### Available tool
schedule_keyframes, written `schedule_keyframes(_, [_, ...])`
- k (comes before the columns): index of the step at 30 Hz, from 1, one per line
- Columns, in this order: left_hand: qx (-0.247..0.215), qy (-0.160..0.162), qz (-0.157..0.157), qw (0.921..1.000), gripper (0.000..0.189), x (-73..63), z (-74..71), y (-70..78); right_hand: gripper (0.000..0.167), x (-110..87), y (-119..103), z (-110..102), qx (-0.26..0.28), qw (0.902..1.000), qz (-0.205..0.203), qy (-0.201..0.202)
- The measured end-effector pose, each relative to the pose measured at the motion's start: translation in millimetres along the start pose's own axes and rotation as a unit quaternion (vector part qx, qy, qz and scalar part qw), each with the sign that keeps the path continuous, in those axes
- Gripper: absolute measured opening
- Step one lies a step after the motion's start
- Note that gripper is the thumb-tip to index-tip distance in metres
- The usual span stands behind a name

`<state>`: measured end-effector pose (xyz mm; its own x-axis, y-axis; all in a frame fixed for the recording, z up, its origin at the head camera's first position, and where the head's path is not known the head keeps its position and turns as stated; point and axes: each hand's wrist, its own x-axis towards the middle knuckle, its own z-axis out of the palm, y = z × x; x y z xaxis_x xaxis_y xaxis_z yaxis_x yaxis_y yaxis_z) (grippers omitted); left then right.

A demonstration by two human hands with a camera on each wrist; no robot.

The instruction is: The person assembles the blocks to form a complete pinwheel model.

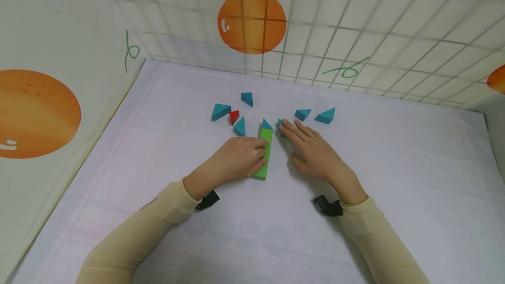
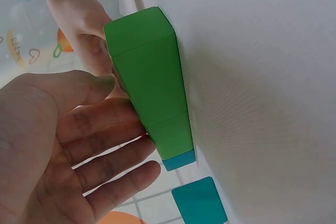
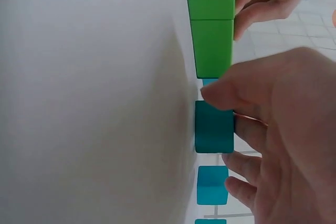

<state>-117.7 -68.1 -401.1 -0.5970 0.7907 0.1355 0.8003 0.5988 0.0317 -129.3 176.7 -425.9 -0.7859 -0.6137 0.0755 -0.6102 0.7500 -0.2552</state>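
Observation:
Green blocks [image 1: 260, 173] lie end to end in a straight row on the table, with a small blue triangular block [image 1: 267, 124] at the far end. My left hand [image 1: 240, 157] reaches over the row from the left, its loosely bent fingertips touching the green blocks; in the left wrist view the thumb stands apart from them. To the right, my right hand [image 1: 317, 152] has fairly straight fingers, and the fingertips touch another blue triangular block [image 1: 279, 128], partly hidden beneath them. That block shows its teal face [image 3: 214, 127] in the right wrist view.
Left of the row lie a red triangular block [image 1: 234, 117] and several blue ones, including a larger one [image 1: 221, 111] and one farther back [image 1: 247, 98]. Two more blue blocks [image 1: 303, 114] [image 1: 325, 116] sit beyond my right hand. A fruit-printed curtain [image 1: 177, 25] borders the table.

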Motion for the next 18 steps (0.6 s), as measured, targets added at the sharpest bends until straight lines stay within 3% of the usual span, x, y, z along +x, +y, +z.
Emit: schedule_keyframes(18, [0.001,-0.009,-0.002,1.0,0.023,0.2,-1.6,-0.1,0.07,0.7,0.3,-0.3,0.003,1.0,-0.004,0.003])
